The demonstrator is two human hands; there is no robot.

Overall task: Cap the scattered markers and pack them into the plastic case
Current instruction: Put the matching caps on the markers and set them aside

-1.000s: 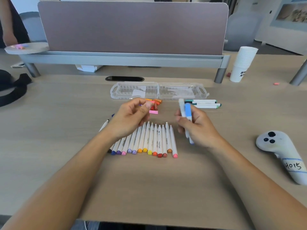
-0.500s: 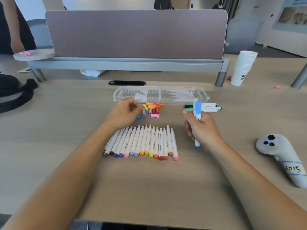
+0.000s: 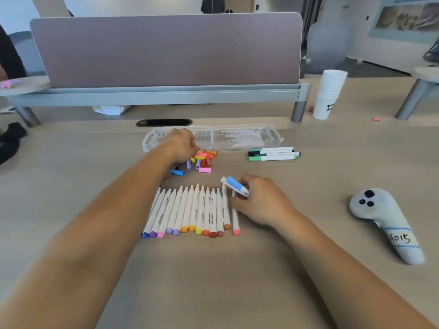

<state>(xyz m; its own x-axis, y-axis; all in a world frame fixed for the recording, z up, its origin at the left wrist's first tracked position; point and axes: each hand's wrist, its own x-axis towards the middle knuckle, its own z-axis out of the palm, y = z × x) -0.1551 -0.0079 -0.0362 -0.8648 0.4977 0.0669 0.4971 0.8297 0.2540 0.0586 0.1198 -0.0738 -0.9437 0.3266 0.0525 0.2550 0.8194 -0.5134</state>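
A row of several uncapped white markers (image 3: 192, 210) lies side by side at the desk's middle. Behind them sits a pile of loose coloured caps (image 3: 203, 159), with a blue cap (image 3: 178, 172) at its left. My left hand (image 3: 181, 144) reaches over the pile with curled fingers; I cannot see whether it holds a cap. My right hand (image 3: 261, 200) grips a marker with a light blue cap (image 3: 235, 185) and rests at the right end of the row. The clear plastic case (image 3: 244, 137) lies open behind the caps. Three capped markers (image 3: 273, 153) lie to the right of the caps.
A white hand controller (image 3: 384, 222) lies at the right. A stack of paper cups (image 3: 329, 93) stands at the back right beside the grey divider rail (image 3: 154, 95). A cable slot (image 3: 164, 122) sits behind the case. A black strap (image 3: 10, 138) lies at the far left.
My left hand has moved forward from the marker row to the cap pile. My right hand has lowered the blue-capped marker from upright to a tilt beside the row.
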